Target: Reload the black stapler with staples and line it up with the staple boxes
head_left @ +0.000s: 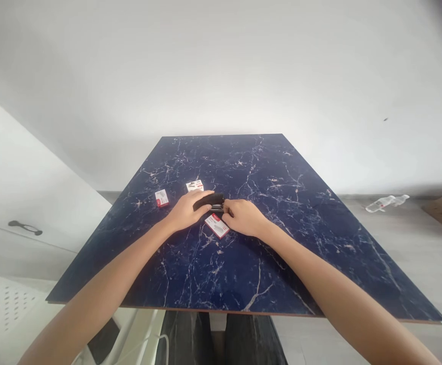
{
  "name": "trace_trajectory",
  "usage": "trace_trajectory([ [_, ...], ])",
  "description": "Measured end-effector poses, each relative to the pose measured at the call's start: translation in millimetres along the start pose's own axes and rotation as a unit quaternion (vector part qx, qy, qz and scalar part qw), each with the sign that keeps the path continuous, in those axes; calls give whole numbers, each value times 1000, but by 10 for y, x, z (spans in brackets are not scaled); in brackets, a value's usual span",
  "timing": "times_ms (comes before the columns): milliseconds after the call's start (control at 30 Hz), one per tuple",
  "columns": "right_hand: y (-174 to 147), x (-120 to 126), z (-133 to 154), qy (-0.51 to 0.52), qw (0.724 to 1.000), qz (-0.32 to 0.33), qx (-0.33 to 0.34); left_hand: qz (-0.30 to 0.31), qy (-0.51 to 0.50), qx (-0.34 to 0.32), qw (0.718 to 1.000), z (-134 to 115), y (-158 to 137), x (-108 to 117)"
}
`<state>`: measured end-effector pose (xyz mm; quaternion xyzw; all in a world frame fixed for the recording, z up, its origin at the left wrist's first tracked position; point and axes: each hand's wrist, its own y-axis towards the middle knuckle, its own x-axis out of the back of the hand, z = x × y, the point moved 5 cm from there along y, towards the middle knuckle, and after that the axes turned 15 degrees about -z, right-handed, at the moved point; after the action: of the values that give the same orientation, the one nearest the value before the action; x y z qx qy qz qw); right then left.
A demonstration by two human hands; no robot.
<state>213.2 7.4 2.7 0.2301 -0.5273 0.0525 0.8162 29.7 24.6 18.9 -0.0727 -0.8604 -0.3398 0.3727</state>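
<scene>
Clasping the black stapler (212,199) well inside every edge of the table (224,274), the left hand (186,210) is steadying it; the right hand (244,217) is resting curled at its end, any pinch hidden. A slipping left grip could be nipping those fingertips.

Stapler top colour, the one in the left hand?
Black stapler top; shows best in the head view.
</scene>
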Motion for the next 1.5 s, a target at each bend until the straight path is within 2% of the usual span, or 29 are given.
trace_trajectory([
  [100,-44,81,-59,11,1000,1,-10,43,13,-2,999,53,-2,98],
  [233,-112,199,-94,37,999,26,-7,115,57,29,991,276,-30,270],
  [300,-142,219,-84,32,998,47,7,126,92,54,986,372,-36,297],
  [367,-165,217,-55,16,998,59,24,105,131,62,984,397,-29,270],
  [500,-199,188,57,-8,997,58,50,31,200,20,979,249,-24,117],
  [633,-245,178,180,4,996,69,59,6,198,19,980,80,-50,-8],
  [700,-272,176,229,20,994,83,62,32,158,-4,987,-39,-63,-52],
  [833,-305,185,312,67,991,94,68,129,45,-74,988,-327,-116,-94],
  [933,-308,198,356,120,985,98,72,145,28,-75,986,-434,-140,-52],
  [1067,-272,239,323,166,984,50,48,174,17,-51,983,-466,-212,-24],
  [1267,-182,320,82,163,976,-128,-69,213,-23,-36,976,-471,-290,-23],
  [1367,-157,321,-37,137,969,-171,-112,184,-18,-28,982,-338,-230,21],
  [1500,-128,277,-152,110,968,-164,-153,113,3,-8,994,-101,-156,70],
])
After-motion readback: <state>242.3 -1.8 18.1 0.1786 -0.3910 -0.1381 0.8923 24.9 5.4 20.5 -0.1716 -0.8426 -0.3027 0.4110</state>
